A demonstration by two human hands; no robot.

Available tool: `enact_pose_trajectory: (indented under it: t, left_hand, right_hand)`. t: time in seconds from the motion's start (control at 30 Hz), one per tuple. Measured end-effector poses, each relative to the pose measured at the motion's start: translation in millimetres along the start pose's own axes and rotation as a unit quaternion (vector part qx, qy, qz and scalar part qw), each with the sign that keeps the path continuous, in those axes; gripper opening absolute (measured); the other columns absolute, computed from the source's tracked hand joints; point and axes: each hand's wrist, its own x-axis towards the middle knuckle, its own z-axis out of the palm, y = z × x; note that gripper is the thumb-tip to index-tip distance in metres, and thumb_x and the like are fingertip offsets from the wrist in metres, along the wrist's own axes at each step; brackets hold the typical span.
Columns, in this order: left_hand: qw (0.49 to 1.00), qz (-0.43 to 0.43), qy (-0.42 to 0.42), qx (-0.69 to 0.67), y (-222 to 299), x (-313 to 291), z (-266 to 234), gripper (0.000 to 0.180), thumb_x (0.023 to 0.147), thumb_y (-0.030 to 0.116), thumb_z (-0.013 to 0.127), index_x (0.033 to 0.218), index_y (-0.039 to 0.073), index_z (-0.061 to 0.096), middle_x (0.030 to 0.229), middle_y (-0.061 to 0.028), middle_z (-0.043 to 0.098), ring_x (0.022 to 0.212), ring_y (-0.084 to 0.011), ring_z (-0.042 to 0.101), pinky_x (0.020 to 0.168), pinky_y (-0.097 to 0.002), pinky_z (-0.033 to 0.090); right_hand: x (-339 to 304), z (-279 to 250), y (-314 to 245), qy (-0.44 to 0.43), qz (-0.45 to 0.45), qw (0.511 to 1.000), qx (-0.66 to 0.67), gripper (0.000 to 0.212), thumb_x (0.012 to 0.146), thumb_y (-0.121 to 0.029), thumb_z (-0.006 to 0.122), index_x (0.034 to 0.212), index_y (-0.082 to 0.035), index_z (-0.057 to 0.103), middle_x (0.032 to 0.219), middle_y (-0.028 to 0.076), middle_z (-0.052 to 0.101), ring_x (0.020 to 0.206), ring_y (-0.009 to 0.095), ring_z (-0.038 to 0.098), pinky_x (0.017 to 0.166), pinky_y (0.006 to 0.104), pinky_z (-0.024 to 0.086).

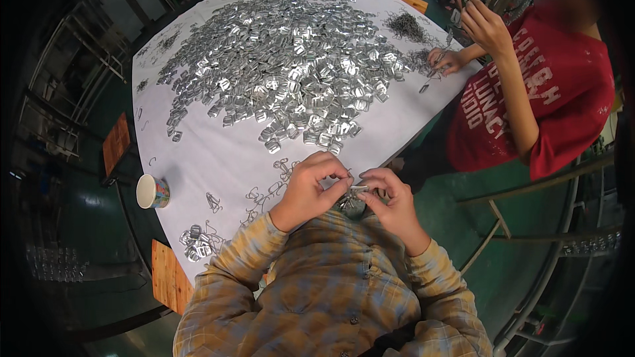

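My left hand (309, 188) and my right hand (391, 199) meet close to my chest, at the near edge of a white-covered table (218, 155). Both pinch one small silver metal clip (357, 190) held between the fingertips. A big heap of similar shiny metal clips (291, 59) covers the middle of the table beyond my hands. Bent wire pieces (264, 192) lie on the cloth just left of my left hand. A small pile of finished clips (197, 241) sits at the table's near left corner.
A paper cup (152, 192) stands off the table's left edge. A person in a red shirt (542, 99) works at the right side, hands by a dark wire pile (407, 25). Wooden stools (169, 277) and metal racks (59, 86) stand around on the green floor.
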Motion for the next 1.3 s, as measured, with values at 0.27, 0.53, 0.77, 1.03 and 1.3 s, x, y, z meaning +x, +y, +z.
enact_pose_trajectory:
  t: [0.27, 0.53, 0.77, 1.03, 1.3]
  left_hand:
    - [0.999, -0.004, -0.008, 0.040, 2, -1, 3, 0.007, 0.073, -0.001, 0.068, 0.076, 0.001, 0.062, 0.075, -0.0053, 0.061, 0.070, -0.0128, 0.056, 0.060, -0.0251, 0.043]
    - [0.945, -0.184, 0.016, -0.270, -20, -9, 10, 0.009, 0.080, -0.002, 0.063, 0.089, 0.000, 0.061, 0.083, -0.0058, 0.066, 0.075, -0.0089, 0.061, 0.064, -0.0199, 0.047]
    - [0.922, -0.206, -0.003, -0.328, -24, -10, 4, 0.012, 0.081, -0.002, 0.064, 0.093, -0.002, 0.062, 0.087, -0.0102, 0.068, 0.074, -0.0107, 0.063, 0.063, -0.0216, 0.049]
    - [0.970, -0.176, -0.016, -0.168, -7, -15, 6, 0.008, 0.078, 0.004, 0.070, 0.085, 0.002, 0.067, 0.086, -0.0052, 0.068, 0.068, -0.0062, 0.059, 0.056, -0.0183, 0.041]
    - [0.994, -0.098, -0.017, -0.044, -3, -22, 7, 0.005, 0.077, 0.007, 0.072, 0.082, 0.006, 0.070, 0.081, -0.0001, 0.069, 0.063, -0.0025, 0.053, 0.052, -0.0198, 0.033]
  right_hand:
    - [-4, 2, 1, -0.005, -0.018, 0.998, -0.055, 0.031, 0.077, 0.003, 0.065, 0.107, -0.003, 0.057, 0.091, 0.008, 0.063, 0.080, 0.016, 0.064, 0.070, 0.0283, 0.048]
    - [-4, 2, 0, -0.013, -0.010, 0.998, -0.055, 0.031, 0.077, 0.001, 0.066, 0.107, -0.004, 0.058, 0.091, 0.009, 0.063, 0.081, 0.018, 0.065, 0.070, 0.0290, 0.048]
    - [-5, 3, 3, -0.009, -0.008, 0.999, -0.041, 0.031, 0.077, 0.002, 0.065, 0.106, -0.003, 0.057, 0.090, 0.008, 0.063, 0.080, 0.017, 0.064, 0.070, 0.0288, 0.048]
    - [-5, 5, 6, -0.003, -0.026, 0.999, -0.042, 0.031, 0.076, 0.003, 0.065, 0.106, -0.003, 0.057, 0.089, 0.009, 0.063, 0.080, 0.018, 0.065, 0.069, 0.0295, 0.048]
    - [-7, 5, 5, -0.011, -0.020, 0.998, -0.063, 0.031, 0.076, 0.003, 0.064, 0.106, -0.003, 0.057, 0.087, 0.010, 0.062, 0.078, 0.020, 0.064, 0.068, 0.0296, 0.049]
